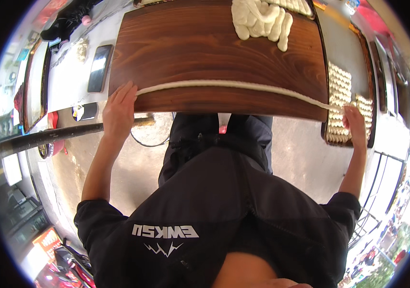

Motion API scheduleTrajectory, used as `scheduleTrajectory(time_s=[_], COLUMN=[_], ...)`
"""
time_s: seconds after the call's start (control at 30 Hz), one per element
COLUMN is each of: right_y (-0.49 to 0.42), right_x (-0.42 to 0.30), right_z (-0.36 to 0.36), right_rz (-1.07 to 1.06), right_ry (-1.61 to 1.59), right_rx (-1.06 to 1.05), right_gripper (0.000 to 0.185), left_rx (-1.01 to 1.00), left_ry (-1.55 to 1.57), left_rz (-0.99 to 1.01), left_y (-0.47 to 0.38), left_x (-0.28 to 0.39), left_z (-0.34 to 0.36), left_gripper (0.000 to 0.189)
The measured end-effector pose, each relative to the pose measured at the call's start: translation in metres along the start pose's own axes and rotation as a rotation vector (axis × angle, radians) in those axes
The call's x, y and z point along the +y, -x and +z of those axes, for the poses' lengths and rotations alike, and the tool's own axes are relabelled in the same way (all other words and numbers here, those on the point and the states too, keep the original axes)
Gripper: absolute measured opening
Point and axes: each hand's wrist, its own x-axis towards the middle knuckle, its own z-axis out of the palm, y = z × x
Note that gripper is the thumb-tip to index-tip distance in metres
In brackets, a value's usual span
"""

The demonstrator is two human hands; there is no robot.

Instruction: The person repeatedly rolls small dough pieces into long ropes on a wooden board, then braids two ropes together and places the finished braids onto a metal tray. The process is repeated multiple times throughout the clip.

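A long, thin rope of pale dough (226, 84) stretches across the near part of a brown wooden board (197, 54). Its surface looks twisted. My left hand (121, 102) lies over the rope's left end at the board's left edge, fingers extended and close together; whether they grip it is hidden. At the other end, beyond the board's right edge, my right hand (352, 117) has its fingers closed on the rope, above a tray. Several thick, smooth dough strips (260, 21) lie in a heap at the board's far right.
A tray (371, 138) holding rows of twisted dough pieces (339, 84) stands at the right. Another tray of dough strips (295, 5) is at the far right. Left of the board, a phone (100, 68) lies on a white marbled surface (68, 72). A dark pole (64, 133) extends below it.
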Motion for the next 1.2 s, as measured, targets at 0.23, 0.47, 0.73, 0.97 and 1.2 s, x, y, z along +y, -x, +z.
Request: scheduleTrajectory(time_s=[0.23,0.47,0.73,0.97,1.2], right_y=[0.015,-0.02,0.015,-0.03,-0.034], right_x=[0.045,0.119,0.028,0.074,-0.068], right_z=[-0.086,-0.069,-0.048,-0.092,0.0], right_rz=[-0.294,-0.12,0.21,0.037,-0.145], right_ry=[0.563,-0.006,0.333,-0.022,0.246], right_rx=[0.515,0.307,0.098,0.17,0.225], right_gripper=[0.019,0.013,0.028,0.027,0.031], left_rx=[0.209,0.292,0.138,0.252,0.016], left_ry=[1.036,0.067,-0.205,-0.2,0.125], left_rz=[-0.299,-0.225,-0.044,0.03,0.017], left_y=[-0.01,-0.059,-0.073,-0.054,0.03], left_x=[-0.071,-0.093,-0.049,-0.051,0.0], left_z=[-0.025,0.039,0.028,0.044,0.007], left_gripper=[0.017,0.024,0.025,0.056,0.022])
